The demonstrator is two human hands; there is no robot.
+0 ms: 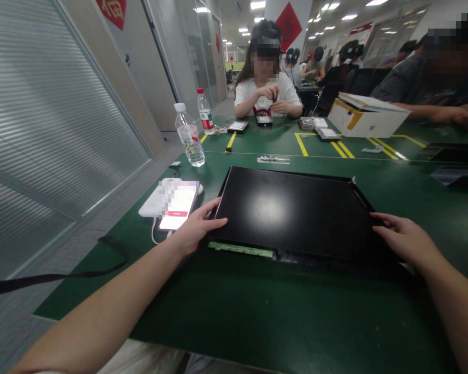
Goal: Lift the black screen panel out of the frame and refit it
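Observation:
A flat black display panel (296, 213) lies in front of me on the green table (257, 306), with a bright reflection on its glossy face. Along its near left edge runs a narrow green circuit board (242, 250). My left hand (197, 226) grips the panel's left edge, thumb on the top face and fingers at the side. My right hand (407, 239) holds the right edge, its fingertips at the rim and partly hidden. A darker frame shows around the panel's far and right edges.
Left of the panel are a lit phone (179, 205) and a white device (152, 200) with a cable. Two bottles (191, 140) (206, 114) stand behind them. Across the table, a person (267, 93) handles small parts near a drive (264, 120). A white box (366, 117) sits at the back right.

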